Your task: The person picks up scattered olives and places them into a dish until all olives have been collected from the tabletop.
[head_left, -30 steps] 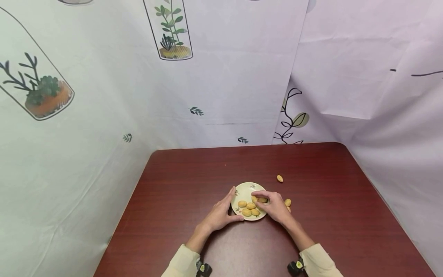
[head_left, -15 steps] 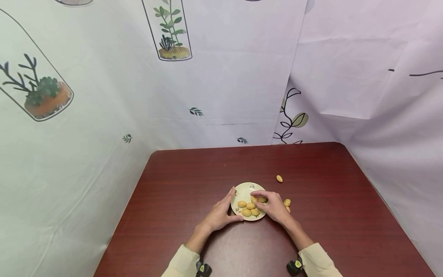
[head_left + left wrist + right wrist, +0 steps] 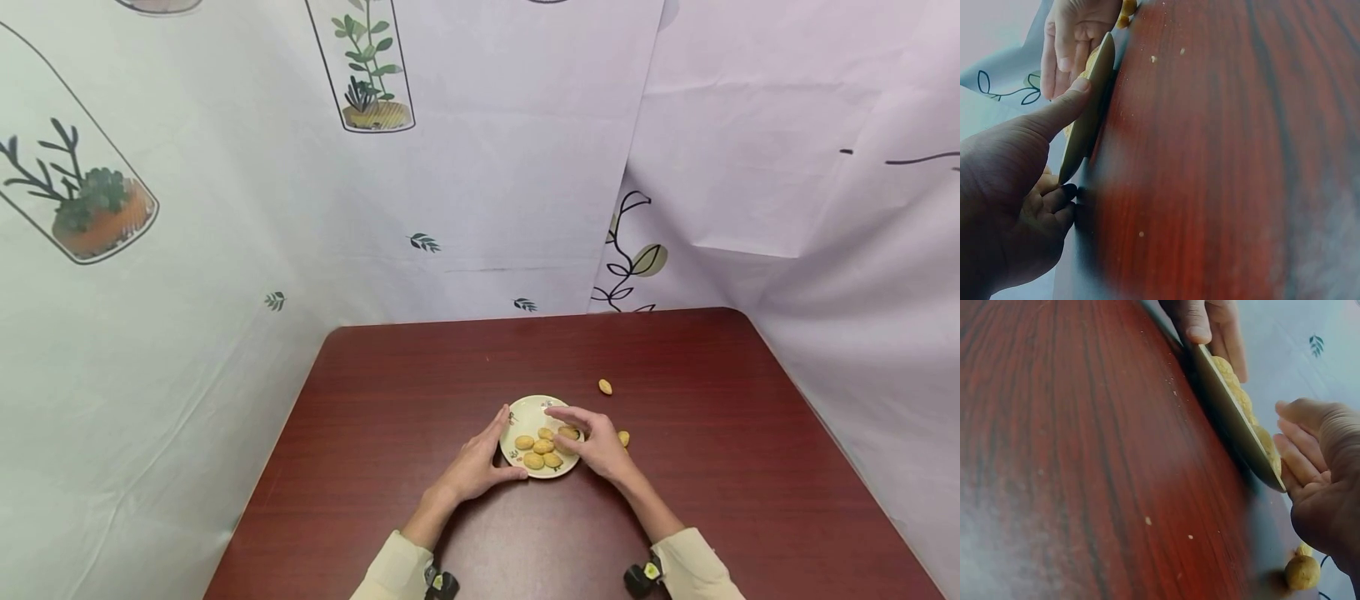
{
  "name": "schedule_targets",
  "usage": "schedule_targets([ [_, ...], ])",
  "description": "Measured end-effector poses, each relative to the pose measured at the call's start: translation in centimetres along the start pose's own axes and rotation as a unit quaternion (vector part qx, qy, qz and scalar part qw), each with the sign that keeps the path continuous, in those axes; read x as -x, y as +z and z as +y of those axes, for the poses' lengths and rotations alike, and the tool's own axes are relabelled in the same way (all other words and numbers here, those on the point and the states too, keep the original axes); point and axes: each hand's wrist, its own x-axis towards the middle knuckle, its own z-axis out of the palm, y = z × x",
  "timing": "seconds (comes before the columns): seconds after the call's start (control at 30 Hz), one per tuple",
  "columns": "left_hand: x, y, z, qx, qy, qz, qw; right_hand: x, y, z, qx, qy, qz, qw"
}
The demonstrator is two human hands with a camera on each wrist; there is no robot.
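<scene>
A small cream plate (image 3: pixel 527 417) with a printed flower pattern lies on the table, bearing several yellowish-brown oval nuts (image 3: pixel 543 447) in what look like their shells. My left hand (image 3: pixel 474 467) grips the plate's left edge, its thumb (image 3: pixel 1072 100) over the rim and the fingers spread along the side. Over the plate's right part, my right hand (image 3: pixel 598 443) has thumb and fingers parted, with nothing between them. One nut (image 3: pixel 546 434) lies on the plate just by those fingertips. Another nut (image 3: pixel 567 432) is partly covered by the right hand.
On the dark red table (image 3: pixel 405 392), a single nut (image 3: pixel 605 387) lies behind and right of the plate. Another nut (image 3: pixel 624 438) shows just beyond the right hand. Small crumbs (image 3: pixel 1148 520) dot the wood. Printed cloth (image 3: pixel 487 192) hangs behind the table.
My right hand has let go of the nut it pinched, which now lies on the plate. Its fingers have spread and the hand has shifted slightly right. The left hand has stayed on the plate.
</scene>
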Motion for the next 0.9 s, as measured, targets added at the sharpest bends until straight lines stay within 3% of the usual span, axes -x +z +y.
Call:
schedule_targets([
  [0.13, -0.1, 0.0, 0.1, 0.000, 0.004, 0.001, 1.0000, 0.2, -0.4, 0.3, -0.047, -0.003, 0.014, 0.9988],
  [0.4, -0.1, 0.0, 0.1, 0.002, 0.004, 0.001, 1.0000, 0.8, -1.4, 0.2, -0.079, -0.007, 0.045, 0.9959],
  [0.9, 0.0, 0.1, 0.0, 0.001, 0.004, 0.003, 1.0000, 1.9, -4.0, -0.8, -0.072, -0.023, 0.080, 0.9939],
])
